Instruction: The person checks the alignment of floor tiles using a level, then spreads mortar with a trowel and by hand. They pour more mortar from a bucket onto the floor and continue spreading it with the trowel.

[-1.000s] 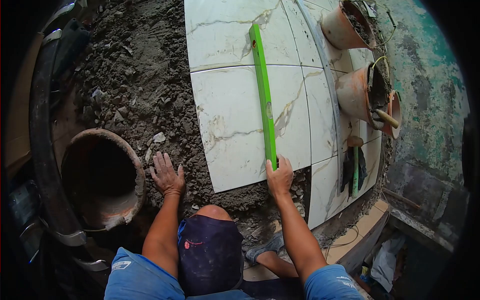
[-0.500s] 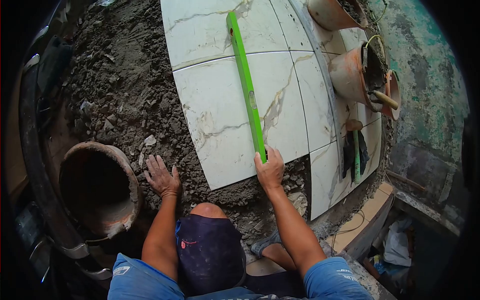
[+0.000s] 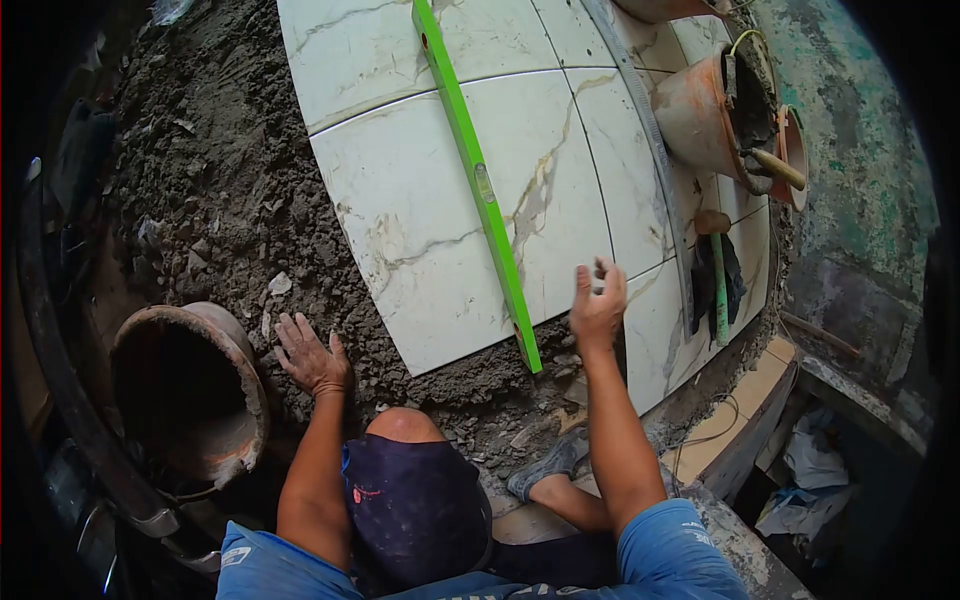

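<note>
A green spirit level (image 3: pixel 462 130) lies lengthwise on the marbled white tiles (image 3: pixel 400 220), its near end jutting past the tile edge over grey mortar. My right hand (image 3: pixel 599 303) is raised just right of that end, apart from it, with thumb and fingers parted and nothing in them. With fingers spread, my left hand (image 3: pixel 312 358) rests on the rough mortar bed (image 3: pixel 240 220), beside an overturned bucket (image 3: pixel 255 400) whose mouth faces me.
A long metal straightedge (image 3: pixel 655 140) lies across the tiles on the right. Beyond it are a mortar bucket (image 3: pixel 690 110) with a wooden-handled tool (image 3: pixel 778 168) and a mallet with a green handle (image 3: pixel 720 290). A tiled ledge (image 3: pixel 735 415) runs at lower right.
My right hand has let go of the spirit level and moved right, its fingers opening. The level now reaches further over the near tile edge. My left hand stays on the mortar.
</note>
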`<action>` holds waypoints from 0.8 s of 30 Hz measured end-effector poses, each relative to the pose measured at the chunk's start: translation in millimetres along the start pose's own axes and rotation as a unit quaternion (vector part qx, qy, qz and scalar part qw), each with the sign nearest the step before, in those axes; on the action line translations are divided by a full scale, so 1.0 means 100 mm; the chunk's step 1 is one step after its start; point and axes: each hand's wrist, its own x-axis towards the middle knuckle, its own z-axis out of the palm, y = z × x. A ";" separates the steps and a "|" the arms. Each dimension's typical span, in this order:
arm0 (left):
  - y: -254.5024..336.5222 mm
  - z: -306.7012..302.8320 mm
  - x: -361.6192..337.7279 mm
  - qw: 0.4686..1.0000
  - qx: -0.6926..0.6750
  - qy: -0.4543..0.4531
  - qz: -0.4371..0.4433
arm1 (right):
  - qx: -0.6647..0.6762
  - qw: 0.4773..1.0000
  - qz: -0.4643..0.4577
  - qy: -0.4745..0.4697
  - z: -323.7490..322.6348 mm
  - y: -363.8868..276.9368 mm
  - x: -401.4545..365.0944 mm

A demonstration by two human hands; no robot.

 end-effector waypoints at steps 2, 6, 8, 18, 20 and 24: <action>0.01 -0.02 0.01 1.000 -0.001 -0.022 -0.010 | -0.047 0.997 0.020 0.059 -0.03 0.50 0.25; 0.02 -0.04 0.01 1.000 -0.010 -0.007 -0.004 | -0.138 0.987 0.044 0.066 -0.10 1.16 0.37; 0.02 -0.03 0.02 1.000 -0.020 0.002 -0.003 | -0.008 0.996 0.073 0.039 -0.21 1.12 0.18; 0.02 -0.05 0.01 0.999 0.003 -0.029 -0.013 | 0.084 0.988 -0.022 -0.130 -0.15 0.20 -1.44; 0.02 -0.06 0.02 1.000 0.003 -0.020 -0.010 | 0.073 0.990 -0.022 -0.122 -0.04 0.18 -1.49; 0.02 -0.05 0.02 1.000 0.007 -0.024 -0.011 | 0.043 0.994 -0.014 -0.098 0.03 0.15 -1.48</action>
